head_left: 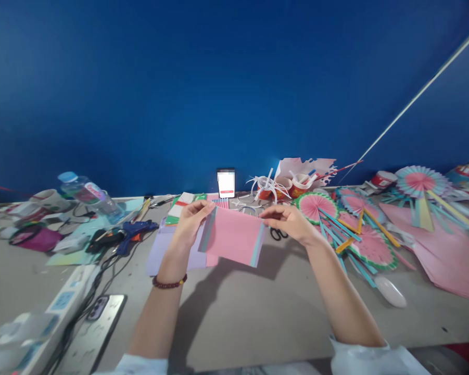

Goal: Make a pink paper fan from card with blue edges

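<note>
A pink sheet of paper (pixel 232 234) with blue-green strips along its two side edges hangs above the table between my hands. My left hand (pixel 193 214) pinches its upper left corner between thumb and fingers. At the upper right corner, my right hand (pixel 291 221) has its fingertips closed on the edge. Behind and below the sheet lie lilac papers (pixel 160 255), partly covered by it. A pair of scissors (pixel 278 234) with black handles rests near my right hand, its blades hidden.
Folded paper fans (pixel 370 245) and pink sheets (pixel 445 250) spread at the right. A lit phone (pixel 226 183) stands against the blue wall. At left are a blue glue gun (pixel 130 234), a plastic bottle (pixel 91 195), a power strip (pixel 62 312), cables and another phone (pixel 97 333).
</note>
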Demonstrator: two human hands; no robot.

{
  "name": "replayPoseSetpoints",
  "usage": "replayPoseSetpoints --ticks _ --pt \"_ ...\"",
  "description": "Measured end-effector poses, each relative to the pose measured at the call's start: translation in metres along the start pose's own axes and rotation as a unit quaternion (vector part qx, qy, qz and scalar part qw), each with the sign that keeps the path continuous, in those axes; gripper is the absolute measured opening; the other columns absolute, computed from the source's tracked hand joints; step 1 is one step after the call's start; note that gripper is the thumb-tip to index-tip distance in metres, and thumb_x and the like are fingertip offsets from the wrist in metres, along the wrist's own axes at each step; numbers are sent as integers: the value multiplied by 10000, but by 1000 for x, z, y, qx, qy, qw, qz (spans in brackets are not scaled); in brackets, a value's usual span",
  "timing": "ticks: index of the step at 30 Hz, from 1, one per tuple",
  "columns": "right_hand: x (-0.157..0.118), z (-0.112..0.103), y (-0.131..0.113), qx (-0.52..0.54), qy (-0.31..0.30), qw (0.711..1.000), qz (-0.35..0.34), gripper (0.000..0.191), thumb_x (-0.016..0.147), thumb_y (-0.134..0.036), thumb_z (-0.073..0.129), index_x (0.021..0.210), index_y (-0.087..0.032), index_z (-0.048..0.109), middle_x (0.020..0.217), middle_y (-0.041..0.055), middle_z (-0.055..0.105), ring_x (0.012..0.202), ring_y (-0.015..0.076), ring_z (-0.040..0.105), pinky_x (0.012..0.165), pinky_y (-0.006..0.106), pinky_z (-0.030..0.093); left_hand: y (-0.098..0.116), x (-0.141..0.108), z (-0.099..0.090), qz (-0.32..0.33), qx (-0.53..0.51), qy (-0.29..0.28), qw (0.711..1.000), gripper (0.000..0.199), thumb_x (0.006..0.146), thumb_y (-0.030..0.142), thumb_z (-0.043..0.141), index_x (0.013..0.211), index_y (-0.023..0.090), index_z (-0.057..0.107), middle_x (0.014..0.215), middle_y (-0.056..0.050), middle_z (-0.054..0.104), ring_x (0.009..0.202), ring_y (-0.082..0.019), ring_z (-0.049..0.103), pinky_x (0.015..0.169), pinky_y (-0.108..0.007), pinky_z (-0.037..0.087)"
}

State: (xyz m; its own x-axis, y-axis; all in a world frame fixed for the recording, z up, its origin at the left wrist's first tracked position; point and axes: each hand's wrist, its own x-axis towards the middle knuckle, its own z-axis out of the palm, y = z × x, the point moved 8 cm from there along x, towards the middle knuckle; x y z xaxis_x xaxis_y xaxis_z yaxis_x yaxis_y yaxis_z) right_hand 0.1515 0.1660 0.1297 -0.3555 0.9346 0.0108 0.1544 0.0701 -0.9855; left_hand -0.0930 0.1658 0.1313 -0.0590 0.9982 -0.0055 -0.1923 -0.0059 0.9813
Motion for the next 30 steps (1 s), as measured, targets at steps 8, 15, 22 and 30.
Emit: replayPoseSetpoints --ticks 8,15,22,30 --pt "3 -7 0 -30 51 997 -46 354 709 -322 710 1015 -200 580 833 19 655 794 152 634 771 322 522 0 0 4 9 21 -15 1000 357 574 458 813 625 157 629 573 16 558 497 -76 474 458 -195 344" --pt "-3 -10 -12 -63 86 986 -127 296 753 -297 655 1012 -220 533 837 12 604 801 152 613 770 310 518 3 3 8 62 66 -71 993 297 645 417 780 727 159 659 719 -26 629 659 -124 558 615 -225 455" --pt "-12 -6 -32 -128 98 969 -189 148 809 -250 580 953 -221 564 891 29 612 829 156 598 803 299 502 16 -11 23 120 210 -147 959 237 728 264 696 954 191 697 948 -80 683 833 -179 614 730 -267 479" --pt "-13 0 -38 -152 95 966 -186 92 802 -248 575 884 -212 592 873 35 637 824 170 610 779 305 506 27 -28 49 202 324 -163 910 180 796 336 660 912 222 737 845 -62 649 752 -173 581 635 -260 447"
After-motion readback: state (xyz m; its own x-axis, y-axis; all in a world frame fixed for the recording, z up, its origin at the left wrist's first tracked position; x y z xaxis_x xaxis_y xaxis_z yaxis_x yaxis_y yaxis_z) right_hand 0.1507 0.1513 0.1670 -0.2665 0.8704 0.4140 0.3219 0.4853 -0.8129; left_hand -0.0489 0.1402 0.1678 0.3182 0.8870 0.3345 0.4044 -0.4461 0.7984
